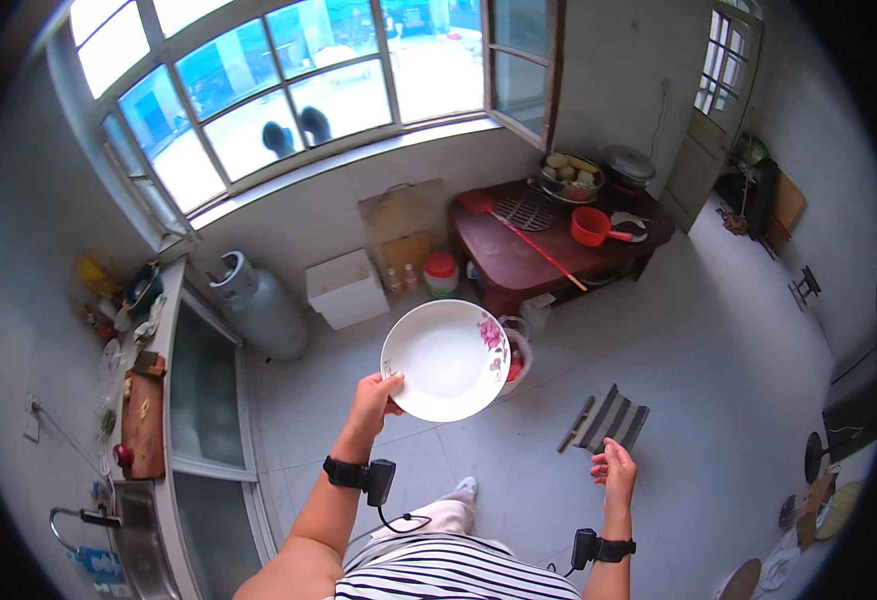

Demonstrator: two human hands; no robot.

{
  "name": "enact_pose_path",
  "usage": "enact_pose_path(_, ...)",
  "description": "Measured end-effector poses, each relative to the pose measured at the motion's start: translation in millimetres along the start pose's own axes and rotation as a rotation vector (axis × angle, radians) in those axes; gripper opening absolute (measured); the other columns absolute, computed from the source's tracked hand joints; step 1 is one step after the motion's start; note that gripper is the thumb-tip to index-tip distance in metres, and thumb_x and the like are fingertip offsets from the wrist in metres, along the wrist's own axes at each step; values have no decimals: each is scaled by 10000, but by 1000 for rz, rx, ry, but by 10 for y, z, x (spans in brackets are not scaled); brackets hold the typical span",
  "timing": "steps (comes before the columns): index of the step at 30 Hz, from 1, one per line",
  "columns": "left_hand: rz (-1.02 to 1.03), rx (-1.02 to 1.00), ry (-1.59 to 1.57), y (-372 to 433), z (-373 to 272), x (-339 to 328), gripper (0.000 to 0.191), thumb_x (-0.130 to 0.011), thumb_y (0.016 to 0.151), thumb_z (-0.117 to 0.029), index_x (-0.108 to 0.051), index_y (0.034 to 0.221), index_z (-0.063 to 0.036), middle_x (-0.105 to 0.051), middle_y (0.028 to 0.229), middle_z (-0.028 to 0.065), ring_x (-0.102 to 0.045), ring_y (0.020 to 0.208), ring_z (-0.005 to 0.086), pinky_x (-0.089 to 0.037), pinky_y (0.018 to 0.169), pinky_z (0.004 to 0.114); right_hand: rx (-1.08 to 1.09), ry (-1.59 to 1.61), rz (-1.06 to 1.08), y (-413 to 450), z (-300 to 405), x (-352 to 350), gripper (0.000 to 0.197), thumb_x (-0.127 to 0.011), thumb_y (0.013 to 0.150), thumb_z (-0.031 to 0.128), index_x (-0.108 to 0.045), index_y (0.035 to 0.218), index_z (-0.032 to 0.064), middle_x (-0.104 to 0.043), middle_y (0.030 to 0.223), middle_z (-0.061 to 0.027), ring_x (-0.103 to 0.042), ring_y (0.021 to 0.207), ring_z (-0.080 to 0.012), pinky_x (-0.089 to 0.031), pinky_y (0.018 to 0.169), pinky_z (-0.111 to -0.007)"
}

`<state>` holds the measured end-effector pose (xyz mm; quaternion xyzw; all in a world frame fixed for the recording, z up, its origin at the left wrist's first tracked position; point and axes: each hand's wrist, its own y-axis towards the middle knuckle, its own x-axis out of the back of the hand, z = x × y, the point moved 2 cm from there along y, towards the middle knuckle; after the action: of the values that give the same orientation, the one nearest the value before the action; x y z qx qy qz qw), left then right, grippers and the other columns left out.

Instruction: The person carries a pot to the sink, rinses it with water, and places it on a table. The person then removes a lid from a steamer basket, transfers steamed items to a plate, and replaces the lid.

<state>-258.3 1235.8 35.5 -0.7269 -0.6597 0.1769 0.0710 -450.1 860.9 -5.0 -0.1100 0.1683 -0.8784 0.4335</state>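
My left hand [375, 402] grips the lower left rim of a round white plate [446, 364] with a pink flower print on its right side. The thumb lies over the rim, and the fingers are mostly hidden beneath. The plate is held out above the floor, with its inner face towards me. My right hand [615, 469] is empty, its fingers loosely bent and apart. Beyond its fingertips a folding stool with a striped fabric seat [613, 420] stands on the floor. A lined bin [517, 360] is partly hidden behind the plate.
A dark red table [513, 259] bears a red dipper [591, 226], a bowl of vegetables [571, 180] and a lidded pot [628, 165]. Left are a gas cylinder [262, 307], a white box [348, 292], and a counter with a wooden cutting board [143, 427] and a sink [146, 540].
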Motion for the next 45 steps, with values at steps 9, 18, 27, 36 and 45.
enact_pose_path(9, 121, 139, -46, 1529, -99, -1698, 205, -562, 816, -201, -580, 877, -6, -619, 709, 68, -589, 531, 125, -472, 445, 206, -112, 133, -244, 1230, -74, 960, 324, -523, 862, 282, -550, 1099, 62, -591, 695, -25, -519, 525, -76, -379, 412, -205)
enact_pose_path(18, -48, 159, 38, 2243, -270, -2258, 183, -555, 812, -185, -569, 864, -10, -614, 694, 53, -576, 512, 101, -443, 423, 179, 7, 108, -148, 2693, 1101, 912, 285, -505, 878, 209, -551, 1109, 49, -578, 738, -8, -499, 559, -49, -373, 450, -169)
enact_pose_path(27, -144, 130, 60, 3137, -92, -2250, 188, -586, 801, -201, -583, 810, -13, -585, 609, 41, -517, 444, 93, -400, 409, 190, -54, 33, -66, 3655, 1491, 504, 315, -524, 865, 212, -536, 1133, 46, -584, 762, -22, -514, 561, -52, -387, 467, -168)
enact_pose_path(36, -247, 243, 78, 3713, -80, -2565, 191, -577, 804, -206, -578, 810, -15, -561, 592, 33, -492, 437, 96, -380, 413, 187, -34, -75, 39, 4660, 1860, 350, 353, -514, 871, 233, -509, 1162, 34, -582, 777, -26, -509, 587, -59, -395, 478, -183)
enact_pose_path(45, -433, 346, 87, 4632, 205, -3363, 175, -575, 799, -187, -585, 851, -21, -570, 629, 16, -491, 460, 76, -372, 397, 172, -213, -119, 149, 6498, 1814, 590, 351, -514, 870, 245, -512, 1166, 56, -584, 794, -26, -523, 599, -66, -419, 479, -189)
